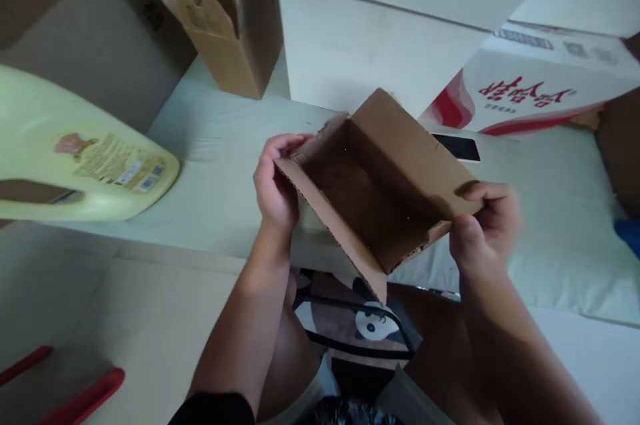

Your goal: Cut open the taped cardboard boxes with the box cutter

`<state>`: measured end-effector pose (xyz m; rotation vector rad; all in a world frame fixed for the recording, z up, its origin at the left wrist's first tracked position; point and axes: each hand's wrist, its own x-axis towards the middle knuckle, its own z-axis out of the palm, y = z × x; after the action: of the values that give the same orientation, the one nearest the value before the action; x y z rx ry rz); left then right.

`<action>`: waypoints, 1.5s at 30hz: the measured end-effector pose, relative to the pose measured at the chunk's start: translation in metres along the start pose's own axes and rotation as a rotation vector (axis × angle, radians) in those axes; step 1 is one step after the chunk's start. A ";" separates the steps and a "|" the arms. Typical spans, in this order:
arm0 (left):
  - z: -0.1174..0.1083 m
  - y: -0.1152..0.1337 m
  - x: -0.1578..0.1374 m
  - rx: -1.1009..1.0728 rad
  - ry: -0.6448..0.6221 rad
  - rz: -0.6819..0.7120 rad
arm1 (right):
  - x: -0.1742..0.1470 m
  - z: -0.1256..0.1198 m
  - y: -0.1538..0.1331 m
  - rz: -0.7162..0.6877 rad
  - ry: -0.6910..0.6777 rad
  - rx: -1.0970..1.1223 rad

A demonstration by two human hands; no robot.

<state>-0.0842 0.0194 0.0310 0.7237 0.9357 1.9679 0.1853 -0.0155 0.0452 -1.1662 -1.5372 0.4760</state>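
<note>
An open brown cardboard box (365, 185) is tilted toward me above the pale green covered surface, its inside facing up and showing nothing in it. My left hand (277, 178) grips its left end, the fingers bent around the far corner and partly hidden by the cardboard. On the other end, my right hand (483, 225) pinches the rim and a side flap between thumb and fingers. The near flap hangs outward toward my lap. Slight motion blur softens the outer edge of my right hand.
A yellow plastic bottle (100, 152) lies at the left. Another opened cardboard box (235, 25) stands behind it. White boxes (370, 45) line the back, one with red print (540, 85). A dark phone (457, 147) lies behind my right hand. Red handles (95, 395) show lower left.
</note>
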 end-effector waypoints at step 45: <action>0.039 -0.078 -0.003 0.799 -0.664 0.456 | -0.035 -0.041 0.070 -0.054 -0.216 0.312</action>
<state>-0.0194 0.0604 -0.0111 2.0393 1.1776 1.4565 0.2488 -0.0260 -0.0153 -0.8513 -1.6040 0.7955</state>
